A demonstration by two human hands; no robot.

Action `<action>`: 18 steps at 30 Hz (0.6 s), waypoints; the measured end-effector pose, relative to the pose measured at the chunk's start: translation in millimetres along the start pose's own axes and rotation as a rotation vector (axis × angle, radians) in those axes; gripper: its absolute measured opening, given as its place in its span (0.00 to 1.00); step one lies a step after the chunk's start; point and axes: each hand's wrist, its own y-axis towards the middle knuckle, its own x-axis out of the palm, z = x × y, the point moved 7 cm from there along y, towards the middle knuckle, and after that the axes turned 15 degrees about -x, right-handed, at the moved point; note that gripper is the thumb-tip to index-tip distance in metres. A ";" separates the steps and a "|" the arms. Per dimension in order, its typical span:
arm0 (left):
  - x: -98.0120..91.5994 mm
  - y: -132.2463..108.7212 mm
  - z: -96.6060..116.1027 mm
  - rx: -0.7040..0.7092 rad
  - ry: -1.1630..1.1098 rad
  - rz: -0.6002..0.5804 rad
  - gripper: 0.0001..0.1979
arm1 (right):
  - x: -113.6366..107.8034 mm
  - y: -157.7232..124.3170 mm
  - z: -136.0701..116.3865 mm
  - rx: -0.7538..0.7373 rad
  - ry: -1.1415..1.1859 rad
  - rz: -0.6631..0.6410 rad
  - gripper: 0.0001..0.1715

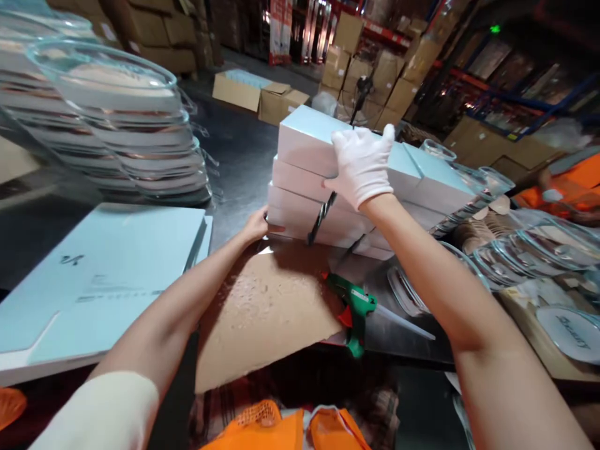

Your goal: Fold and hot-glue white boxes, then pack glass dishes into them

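A stack of white boxes (307, 150) with pale blue tops stands several layers high in front of me. My right hand (363, 162), in a white glove, grips the top box, its fingers over the top and its thumb against the front face. My left hand (257, 225) holds the lower left end of the stack; some of its fingers are hidden by the boxes. A green glue gun (359, 306) with a red trigger and a clear glue stick lies to the right. Beneath my forearms is a worn cardboard sheet (267, 306).
Flat pale blue cartons (103, 262) lie at left, below tall piles of clear-rimmed round items (126, 119). More round items (534, 250) crowd the right side. Open cardboard boxes (239, 90) stand beyond the dark table (239, 150). A person in orange (567, 187) is at far right.
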 end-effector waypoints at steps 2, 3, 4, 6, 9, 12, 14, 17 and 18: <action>-2.9 -6.1 1.2 0.019 0.004 -0.008 0.36 | -3.4 -2.9 -4.4 -0.012 -0.001 -0.017 0.29; -3.0 -8.7 2.6 0.032 0.007 -0.018 0.37 | -4.9 -4.8 -6.6 -0.011 -0.010 -0.040 0.31; -2.2 -10.6 4.5 0.048 0.009 -0.029 0.38 | -6.3 -6.8 -8.7 -0.008 -0.019 -0.064 0.33; 1.2 -12.1 8.7 0.078 0.017 -0.051 0.42 | -9.5 -10.4 -12.0 0.000 -0.021 -0.092 0.35; 6.2 -9.8 10.8 0.079 0.049 -0.043 0.41 | -14.9 -13.9 -12.7 0.029 0.025 -0.094 0.32; 6.5 -8.6 7.1 0.039 0.088 0.012 0.36 | -15.4 -15.7 -11.9 0.061 0.051 -0.170 0.34; 5.4 -10.5 5.5 0.024 0.103 0.036 0.34 | -14.8 -15.3 -12.9 0.070 0.036 -0.229 0.36; 5.3 -14.4 6.6 0.018 0.112 0.034 0.36 | -15.0 -11.5 -15.3 0.054 0.009 -0.268 0.36; 6.0 -15.4 7.5 0.015 0.114 0.025 0.37 | -15.6 -10.5 -15.1 0.043 0.005 -0.272 0.38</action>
